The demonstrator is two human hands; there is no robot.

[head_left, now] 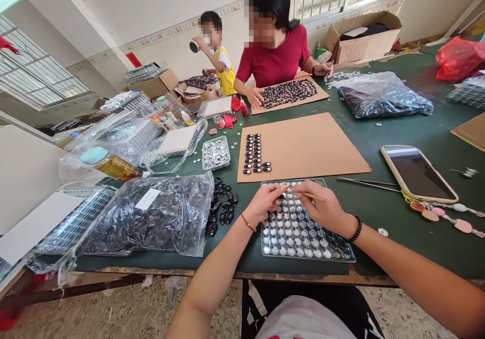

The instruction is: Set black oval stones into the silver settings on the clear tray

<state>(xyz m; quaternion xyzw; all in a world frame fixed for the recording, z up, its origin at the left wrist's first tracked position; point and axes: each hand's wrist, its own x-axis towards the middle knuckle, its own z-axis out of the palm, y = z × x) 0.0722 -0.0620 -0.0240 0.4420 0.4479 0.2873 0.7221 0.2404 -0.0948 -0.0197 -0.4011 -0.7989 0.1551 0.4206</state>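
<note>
Over the far edge of a clear plastic tray (291, 253) filled with rows of small white round pieces, my two hands nearly meet. My left hand (266, 201) is closed in a pinch; what sits at its fingertips is too small to name. Between the fingers of my right hand (326, 211) is a thin wooden stick (313, 196), its tip pointing towards the left fingertips. Just beyond lies a cardboard sheet (303, 144) with black oval pieces (253, 147) bearing pale centres, lined up at its left. Loose black pieces (226, 205) are scattered left of the tray.
Left stands a bulging plastic bag (147, 218) of dark pieces, with a tub (215, 153) of silvery discs behind. Tweezers (367, 181) and a phone (419, 173) lie right. Across the table a person (278, 56) handles another filled cardboard sheet (290, 94); another person (217, 51) is behind.
</note>
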